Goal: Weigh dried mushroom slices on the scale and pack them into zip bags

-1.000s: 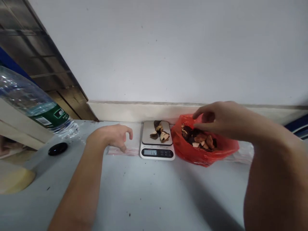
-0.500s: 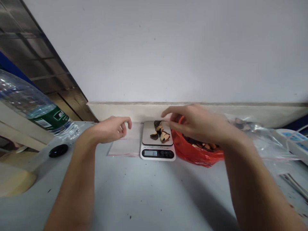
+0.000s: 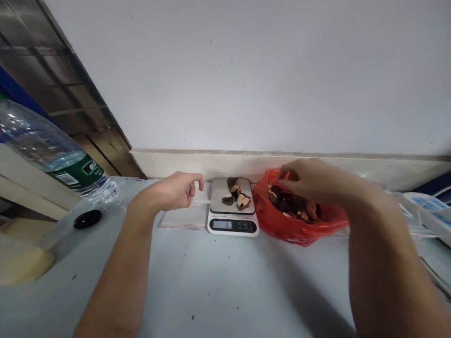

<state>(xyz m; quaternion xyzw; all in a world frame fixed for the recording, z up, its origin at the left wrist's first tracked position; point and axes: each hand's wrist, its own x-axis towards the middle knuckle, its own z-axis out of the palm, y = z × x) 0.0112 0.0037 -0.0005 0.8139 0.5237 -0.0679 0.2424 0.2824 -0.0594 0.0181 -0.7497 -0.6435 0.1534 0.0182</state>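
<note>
My left hand [image 3: 178, 191] hovers over flat clear plastic bags [image 3: 185, 218], left of the scale, its fingers loosely curled and apart. I cannot tell whether its fingertips touch the upper bag. A small white kitchen scale [image 3: 233, 224] carries several dried, dark-skinned pieces [image 3: 243, 201] with pale insides; its display seems to read 85, perhaps with a decimal point. Over the red plastic bag [image 3: 282, 230] is my right hand [image 3: 313, 180], thumb and index bent with a gap between them and nothing visible in them. More dried pieces [image 3: 294, 204] fill that bag.
A clear bottle with a green label [image 3: 79, 173] stands at the left, near a black oval object [image 3: 87, 219]. Behind the scale runs a low ledge [image 3: 169, 162] along the wall. A white device with blue keys [image 3: 430, 206] sits at the far right.
My right hand has moved right, from above the scale's right edge to over the red bag. My left hand has shifted slightly right. The pieces on the scale look the same.
</note>
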